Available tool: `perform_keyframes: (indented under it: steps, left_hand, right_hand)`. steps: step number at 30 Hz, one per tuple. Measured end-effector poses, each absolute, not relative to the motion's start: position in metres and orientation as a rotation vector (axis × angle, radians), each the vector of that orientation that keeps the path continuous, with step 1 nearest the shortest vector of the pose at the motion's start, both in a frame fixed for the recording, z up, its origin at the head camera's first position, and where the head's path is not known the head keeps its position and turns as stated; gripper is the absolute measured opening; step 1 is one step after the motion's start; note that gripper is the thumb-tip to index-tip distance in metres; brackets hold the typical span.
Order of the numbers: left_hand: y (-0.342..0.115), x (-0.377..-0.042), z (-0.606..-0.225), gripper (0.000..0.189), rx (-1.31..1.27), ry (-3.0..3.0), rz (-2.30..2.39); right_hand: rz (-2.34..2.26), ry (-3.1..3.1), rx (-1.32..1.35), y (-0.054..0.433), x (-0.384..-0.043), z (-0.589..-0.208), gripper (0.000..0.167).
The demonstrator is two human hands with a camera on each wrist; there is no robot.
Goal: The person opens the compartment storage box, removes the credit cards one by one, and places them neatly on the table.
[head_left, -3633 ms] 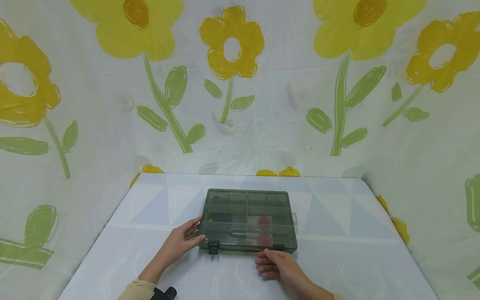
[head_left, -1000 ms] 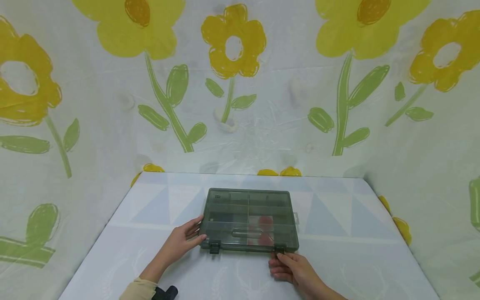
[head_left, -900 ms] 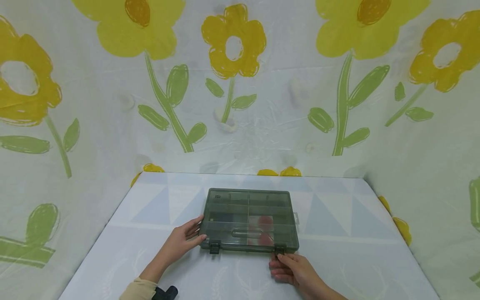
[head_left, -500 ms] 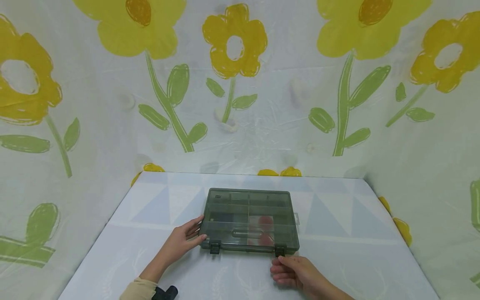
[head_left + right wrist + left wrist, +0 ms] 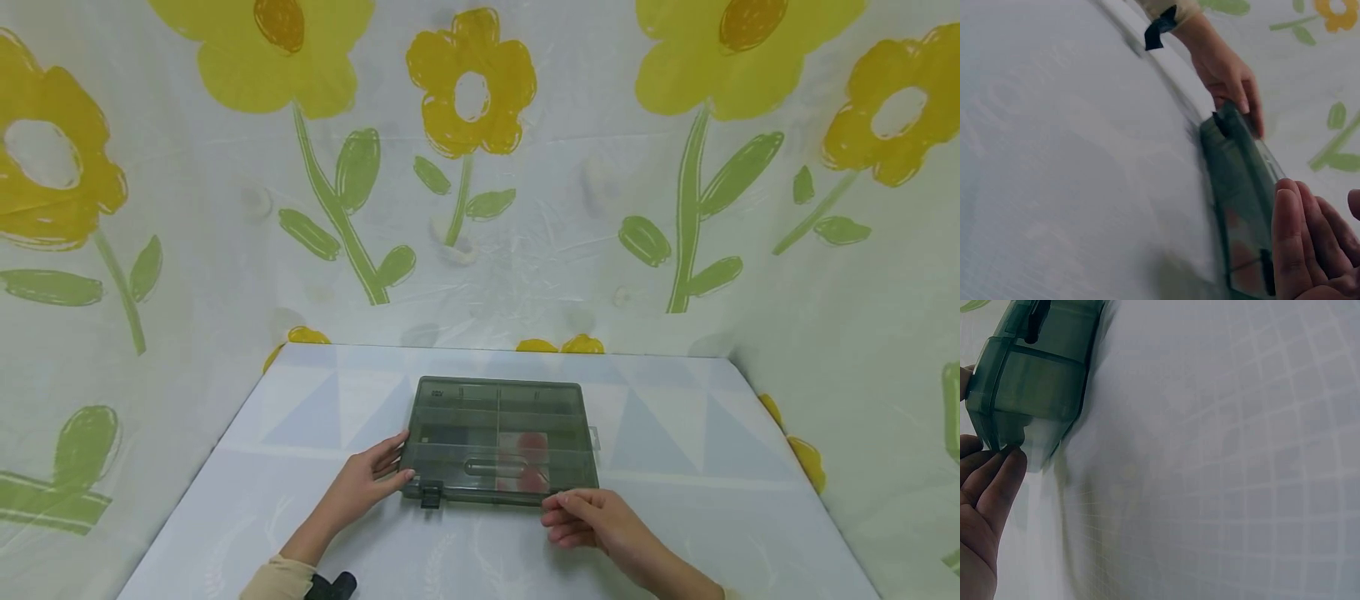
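A dark translucent green compartment box [image 5: 461, 454] lies with its lid down on the table. My left hand [image 5: 362, 487] rests against its left end, fingertips on the side and thumb by the front corner. In the left wrist view, the fingers [image 5: 1004, 484] stretch out to touch the box's end [image 5: 1038, 384]. At the front right corner my right hand [image 5: 596, 518] presses near the right latch, which its fingers cover in the head view. Those fingers look mostly straight in the right wrist view. The left latch [image 5: 431, 497] sticks out from the front edge.
Under the lid show dividers and red round shapes [image 5: 533, 447] on a pale piece. A clear tab [image 5: 595, 437] juts from the box's right side. The table [image 5: 300, 467] has a pale patterned cloth, with a flower-printed curtain [image 5: 547, 233] behind. A black strap [image 5: 330, 587] is by the left sleeve.
From near the front middle, my right hand has moved right to the right latch. That latch hung down half a second ago; now the fingers have risen over it. The left hand stays put.
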State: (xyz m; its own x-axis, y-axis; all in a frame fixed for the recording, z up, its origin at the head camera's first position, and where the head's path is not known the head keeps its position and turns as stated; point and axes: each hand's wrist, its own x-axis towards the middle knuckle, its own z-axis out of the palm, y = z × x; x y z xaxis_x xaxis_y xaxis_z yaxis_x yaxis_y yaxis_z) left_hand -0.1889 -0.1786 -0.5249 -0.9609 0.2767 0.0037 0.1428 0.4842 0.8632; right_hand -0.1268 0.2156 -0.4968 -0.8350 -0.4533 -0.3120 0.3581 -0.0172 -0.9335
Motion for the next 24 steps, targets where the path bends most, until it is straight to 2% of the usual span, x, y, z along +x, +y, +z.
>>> perform_keyframes:
  steps: [13,24]
  left_hand:
    - [-0.177,-0.188,-0.523,0.069,0.366,2.599,1.481]
    - [-0.178,-0.188,-0.524,0.070,0.355,2.577,1.489]
  right_hand:
    - [-1.924,2.110,-0.084,0.244,-0.153,-0.476,0.053]
    - [-1.822,2.507,-0.259,0.265,-0.166,-0.491,0.038]
